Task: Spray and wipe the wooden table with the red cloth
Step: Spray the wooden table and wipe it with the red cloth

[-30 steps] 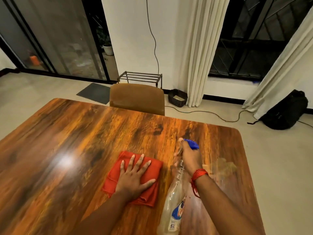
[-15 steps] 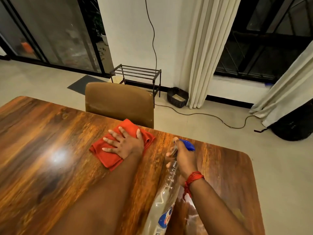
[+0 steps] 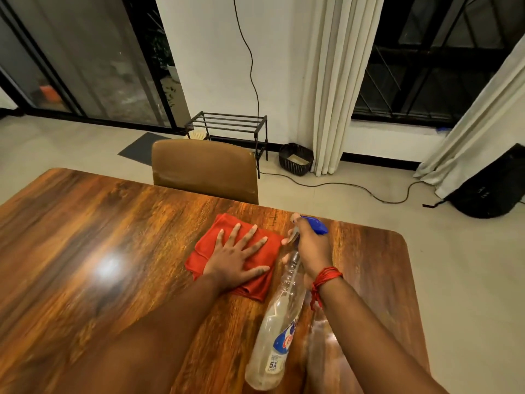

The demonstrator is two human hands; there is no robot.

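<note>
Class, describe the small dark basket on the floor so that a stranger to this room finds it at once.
Start at the long white curtain on the far wall. At its foot, just left, the basket sits on the floor against the wall. Unlike the open metal rack beside it, it is low, rounded and ribbed.

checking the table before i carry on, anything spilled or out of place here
Nothing spilled or damaged. The only mark is a cloudy smear on the wooden table beside the spray bottle, near the right edge, not yet wiped.
</note>
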